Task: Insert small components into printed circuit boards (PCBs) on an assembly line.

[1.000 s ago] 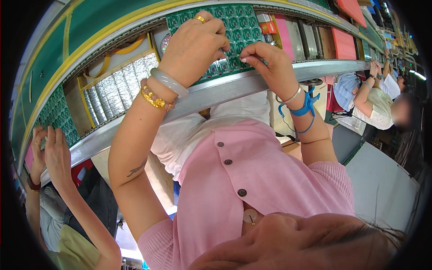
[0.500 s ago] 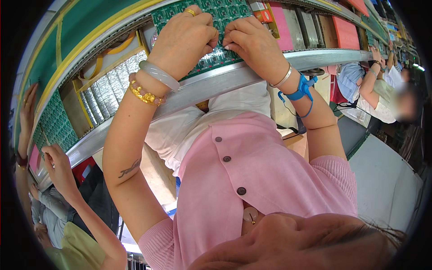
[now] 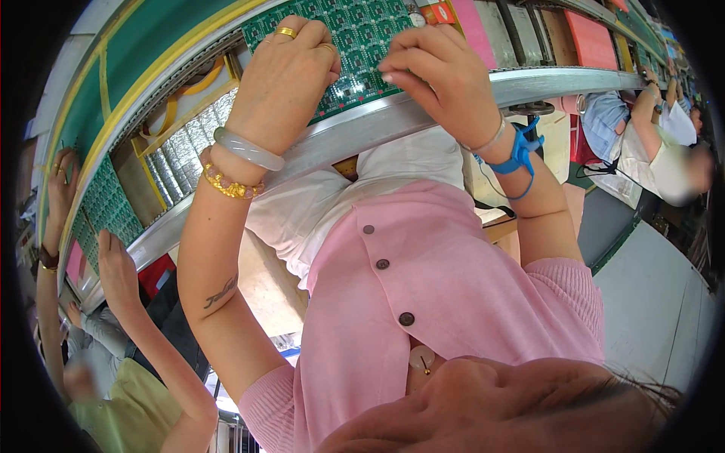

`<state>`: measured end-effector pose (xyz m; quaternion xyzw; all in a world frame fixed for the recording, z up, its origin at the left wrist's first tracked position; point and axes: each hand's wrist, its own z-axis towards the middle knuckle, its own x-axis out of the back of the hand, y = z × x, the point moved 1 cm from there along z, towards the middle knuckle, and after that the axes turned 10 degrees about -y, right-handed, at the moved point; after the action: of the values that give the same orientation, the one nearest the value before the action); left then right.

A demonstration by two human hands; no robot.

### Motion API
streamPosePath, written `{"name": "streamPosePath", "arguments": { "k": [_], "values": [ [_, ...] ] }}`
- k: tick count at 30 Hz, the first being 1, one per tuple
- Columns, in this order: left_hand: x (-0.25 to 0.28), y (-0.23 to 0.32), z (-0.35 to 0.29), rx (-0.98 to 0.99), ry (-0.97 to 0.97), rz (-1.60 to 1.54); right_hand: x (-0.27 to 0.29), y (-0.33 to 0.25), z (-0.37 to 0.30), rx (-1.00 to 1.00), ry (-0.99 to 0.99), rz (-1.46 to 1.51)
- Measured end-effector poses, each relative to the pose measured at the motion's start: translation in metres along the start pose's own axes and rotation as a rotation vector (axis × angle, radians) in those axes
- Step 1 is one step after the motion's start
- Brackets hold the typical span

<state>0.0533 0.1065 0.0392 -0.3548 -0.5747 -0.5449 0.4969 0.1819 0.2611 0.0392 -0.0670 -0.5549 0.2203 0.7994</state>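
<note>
A green panel of circuit boards [image 3: 361, 47] lies under my hands, at the top of the view. Over its left part is my left hand [image 3: 285, 79], fingers curled in, with rings on two of them. My right hand [image 3: 440, 81] hovers at the panel's right edge, its thumb and forefinger drawn together in a pinch. Whatever either set of fingertips holds is hidden or too small to make out. A blue wrist strap [image 3: 519, 151] with a cord circles my right wrist.
A metal rail [image 3: 362, 117] runs along the near side of the line. To the left, a co-worker's hand [image 3: 118, 270] is beside another green circuit panel [image 3: 109, 200]. A silvery padded tray [image 3: 181, 162] lies between. Pink sheets [image 3: 593, 41] and more people are at right.
My hands have moved apart: the left one shifted a little left, the right one rightward, baring more of the panel between them. The co-worker's near hand on the left has changed its pose.
</note>
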Motion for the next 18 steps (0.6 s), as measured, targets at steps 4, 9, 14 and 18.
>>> {"name": "streamPosePath", "arguments": {
  "k": [4,9,14,18],
  "values": [
    [-0.001,0.003,0.005,-0.015,-0.024,0.048,-0.012,-0.011,-0.035,-0.066,0.007,0.147],
    [0.001,0.008,0.008,-0.013,-0.089,0.120,-0.025,-0.018,-0.057,-0.075,0.053,0.177],
    [0.002,0.013,0.011,0.023,-0.154,0.136,-0.029,-0.016,-0.059,-0.063,0.090,0.168],
    [0.003,0.015,0.011,0.046,-0.189,0.167,-0.030,-0.017,-0.060,-0.073,0.098,0.173]
  ]
}}
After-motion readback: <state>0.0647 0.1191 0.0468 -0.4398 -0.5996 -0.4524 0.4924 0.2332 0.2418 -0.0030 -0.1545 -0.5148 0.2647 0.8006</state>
